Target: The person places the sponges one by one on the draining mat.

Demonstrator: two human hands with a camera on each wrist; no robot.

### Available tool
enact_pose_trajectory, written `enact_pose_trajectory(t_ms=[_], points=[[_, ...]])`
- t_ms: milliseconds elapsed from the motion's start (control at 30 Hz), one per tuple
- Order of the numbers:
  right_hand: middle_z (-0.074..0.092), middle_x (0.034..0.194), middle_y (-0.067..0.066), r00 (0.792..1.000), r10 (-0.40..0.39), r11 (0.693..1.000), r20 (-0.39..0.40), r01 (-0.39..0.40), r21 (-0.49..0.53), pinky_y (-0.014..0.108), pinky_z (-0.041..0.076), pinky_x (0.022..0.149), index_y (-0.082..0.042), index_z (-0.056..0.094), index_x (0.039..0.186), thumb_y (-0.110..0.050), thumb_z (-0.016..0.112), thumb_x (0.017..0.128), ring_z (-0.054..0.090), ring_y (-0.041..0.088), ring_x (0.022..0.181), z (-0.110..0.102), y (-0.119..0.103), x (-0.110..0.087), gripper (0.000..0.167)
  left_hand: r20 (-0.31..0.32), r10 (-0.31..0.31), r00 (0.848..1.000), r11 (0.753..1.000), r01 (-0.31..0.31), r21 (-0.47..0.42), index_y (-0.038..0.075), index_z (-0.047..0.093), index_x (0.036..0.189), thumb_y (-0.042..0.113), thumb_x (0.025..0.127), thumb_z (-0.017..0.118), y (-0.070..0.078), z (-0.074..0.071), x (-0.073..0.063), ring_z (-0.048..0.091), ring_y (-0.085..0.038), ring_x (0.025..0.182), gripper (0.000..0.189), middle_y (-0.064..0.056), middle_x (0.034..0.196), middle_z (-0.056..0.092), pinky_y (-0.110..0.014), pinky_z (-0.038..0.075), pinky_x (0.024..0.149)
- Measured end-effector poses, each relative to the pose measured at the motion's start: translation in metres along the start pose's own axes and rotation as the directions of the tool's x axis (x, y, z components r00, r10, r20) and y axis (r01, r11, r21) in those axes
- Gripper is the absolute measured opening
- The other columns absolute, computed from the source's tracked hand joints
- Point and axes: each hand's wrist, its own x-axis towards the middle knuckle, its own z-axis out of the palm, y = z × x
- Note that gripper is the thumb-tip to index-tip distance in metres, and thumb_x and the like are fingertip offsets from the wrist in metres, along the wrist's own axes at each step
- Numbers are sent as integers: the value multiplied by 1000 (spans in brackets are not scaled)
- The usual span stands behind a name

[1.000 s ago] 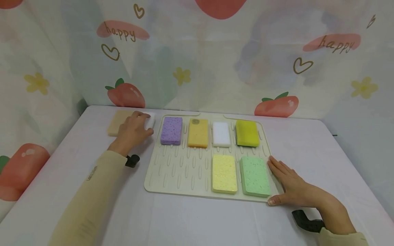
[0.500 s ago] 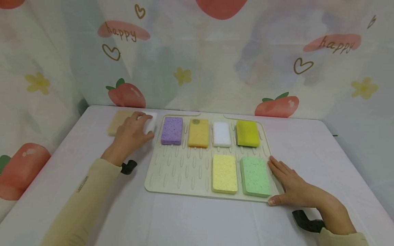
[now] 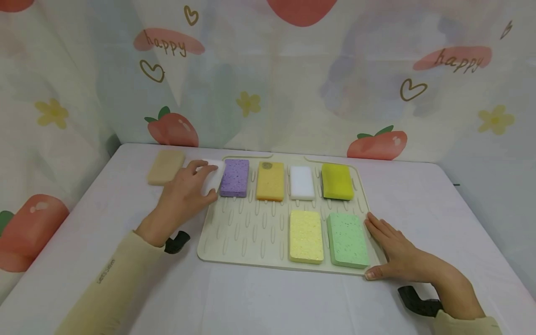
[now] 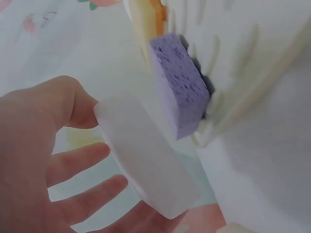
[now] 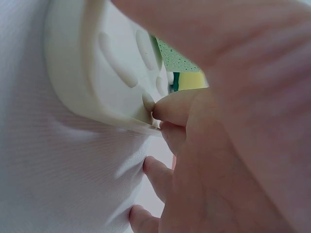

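My left hand (image 3: 182, 197) grips a white sponge (image 4: 146, 155) between thumb and fingers, beside the purple sponge (image 3: 235, 178) at the back left of the ridged cream mat (image 3: 238, 232). In the left wrist view the white block is tilted, apart from the purple sponge (image 4: 180, 82). Fingers spread, my right hand (image 3: 398, 251) rests along the mat's right edge. The right wrist view has its fingertips (image 5: 167, 109) right at the raised rim of the mat (image 5: 77, 73). Nearest that hand lies a green sponge (image 3: 347, 239), with a pale yellow sponge (image 3: 306, 237) to its left.
A beige sponge (image 3: 166, 167) lies on the white-covered table (image 3: 272, 302), left of the mat. Along the mat's back row are an orange-yellow sponge (image 3: 270, 182), another white sponge (image 3: 302, 183) and a bright yellow sponge (image 3: 337, 181). A patterned cloth (image 3: 293, 93) hangs behind.
My left hand has taken hold of the white sponge beside the beige one and carried it right, to the mat's left edge. My right hand has stayed put.
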Motion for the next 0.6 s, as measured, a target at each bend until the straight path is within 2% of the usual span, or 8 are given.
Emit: enact_pose_trajectory(t_ms=[167,400,600], points=[[3,166,22,1000,0,1000,-3,0,-4,80,8,105,4,10,157,-54,85,66,4,54,147,0,0,0,131,-4,16,1000,1000,-16,-3,12,56,138,23,87,67,12,-1,-7,62,-36,109,54,-16,145,49,-46,57,73],[4,166,22,1000,1,1000,-3,-1,-6,79,9,106,3,10,157,-54,84,66,4,54,147,0,-1,-1,131,31,-16,999,1000,16,-14,16,51,143,26,88,66,29,0,-14,57,-34,120,57,-13,149,45,-50,58,76],[3,166,22,1000,2,1000,-3,-2,-2,79,8,106,3,10,157,-54,84,67,4,53,147,0,-1,-1,131,56,-7,998,999,9,-39,17,52,142,26,88,63,43,4,-20,58,-33,119,55,-12,150,44,-50,57,76]])
